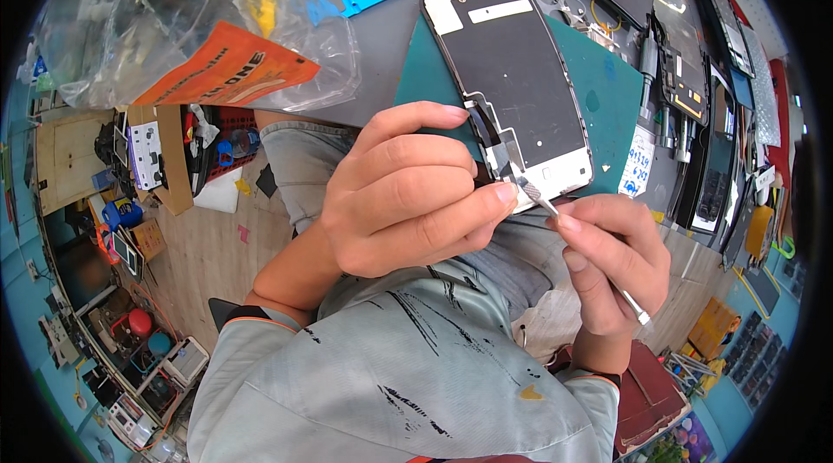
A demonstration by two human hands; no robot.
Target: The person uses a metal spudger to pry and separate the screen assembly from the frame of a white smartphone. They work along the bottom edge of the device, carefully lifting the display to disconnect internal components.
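We steady the black-and-white phone screen assembly (521,90) at its near end with our left hand (408,194), fingers pinched on its flex strip (long axis running away), while our right hand (612,259) grips slim metal tweezers (540,197) beside it.

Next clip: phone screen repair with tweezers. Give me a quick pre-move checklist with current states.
1. Screen panel lies flat on the green mat: ok.
2. Left hand steadies the panel's lower edge: ok.
3. Right hand grips the tweezers: ok.
4. Tweezer tips are at the ribbon cable: ok.
5. Tips actually pinching something: cannot tell.
6. Mat free of loose bits near the panel: not ok, small specks lie on it.
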